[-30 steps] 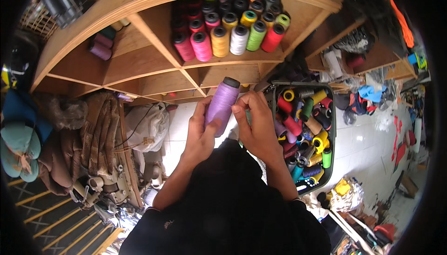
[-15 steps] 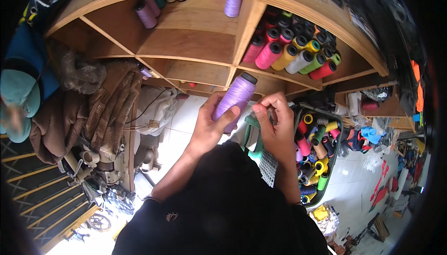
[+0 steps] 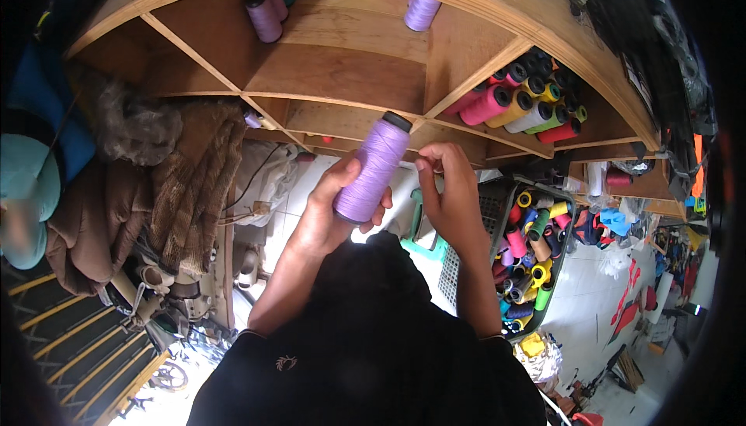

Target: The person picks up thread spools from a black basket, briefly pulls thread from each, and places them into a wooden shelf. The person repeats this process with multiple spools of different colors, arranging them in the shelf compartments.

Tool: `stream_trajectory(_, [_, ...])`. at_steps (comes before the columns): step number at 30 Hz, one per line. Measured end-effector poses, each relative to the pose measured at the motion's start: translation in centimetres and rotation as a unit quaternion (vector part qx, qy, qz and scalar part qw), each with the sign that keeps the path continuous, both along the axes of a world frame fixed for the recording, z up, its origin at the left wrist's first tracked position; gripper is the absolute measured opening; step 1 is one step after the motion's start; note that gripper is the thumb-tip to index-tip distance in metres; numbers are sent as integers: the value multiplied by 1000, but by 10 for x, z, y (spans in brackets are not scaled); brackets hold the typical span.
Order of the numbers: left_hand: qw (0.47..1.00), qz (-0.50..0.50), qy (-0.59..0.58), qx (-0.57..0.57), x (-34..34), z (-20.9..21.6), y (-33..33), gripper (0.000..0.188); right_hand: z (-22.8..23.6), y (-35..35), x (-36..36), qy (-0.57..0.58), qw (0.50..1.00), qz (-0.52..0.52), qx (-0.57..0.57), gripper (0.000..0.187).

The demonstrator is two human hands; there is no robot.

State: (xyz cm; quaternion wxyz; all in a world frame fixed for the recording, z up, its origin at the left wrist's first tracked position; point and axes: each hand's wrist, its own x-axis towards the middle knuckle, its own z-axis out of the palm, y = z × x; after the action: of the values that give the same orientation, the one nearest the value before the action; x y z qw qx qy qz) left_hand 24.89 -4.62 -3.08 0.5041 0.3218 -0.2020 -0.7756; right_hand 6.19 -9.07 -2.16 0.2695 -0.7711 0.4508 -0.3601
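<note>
A purple thread spool [image 3: 371, 171] with a black core end stands tilted in my left hand [image 3: 322, 204], whose thumb and fingers wrap round its lower half. Beside the spool's upper right, my right hand [image 3: 451, 189] is raised with thumb and forefinger pinched together. Whatever lies in that pinch is too fine to make out. Both hands are in front of a wooden shelf [image 3: 334, 72], apart from each other. Another purple spool [image 3: 421, 12] stands in the upper compartment, with more purple spools [image 3: 265, 18] at its left side.
Several coloured spools [image 3: 488, 106] lie stacked in the right compartment. A dark crate [image 3: 561, 259] full of mixed spools sits below to the right, next to a green frame [image 3: 423, 246]. Brown cloth [image 3: 198, 185] hangs at the left near a sewing machine [image 3: 183, 290].
My left hand has shifted slightly left and down with the purple spool. The right hand has moved a little left, fingers still pinched. The shelf appears shifted as my view turned.
</note>
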Motion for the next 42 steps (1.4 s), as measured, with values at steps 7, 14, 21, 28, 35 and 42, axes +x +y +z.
stream_trajectory(7, [991, 101, -83, -7, 22, -14, -22, 44, 8, 18, 39, -46, 998, -26, 22, 43])
stream_trajectory(14, [992, 104, -70, -3, 23, -30, -30, 52, -30, 18, 85, -116, 987, 16, 114, 68])
stream_trajectory(21, [966, 133, -211, -75, 26, -27, -41, 44, -7, 8, 81, -157, 984, -86, 26, 51])
stream_trajectory(28, [980, 88, -142, -111, 32, -28, -45, 49, -26, -11, 91, -394, 898, -101, 167, 15])
stream_trajectory(35, [985, 56, -139, -88, 49, -48, -51, 50, -46, -22, 83, -406, 865, -129, 266, 9])
stream_trajectory(42, [925, 51, -305, -221, 33, -39, -155, 46, -53, -42, 89, -332, 915, -185, 137, 49])
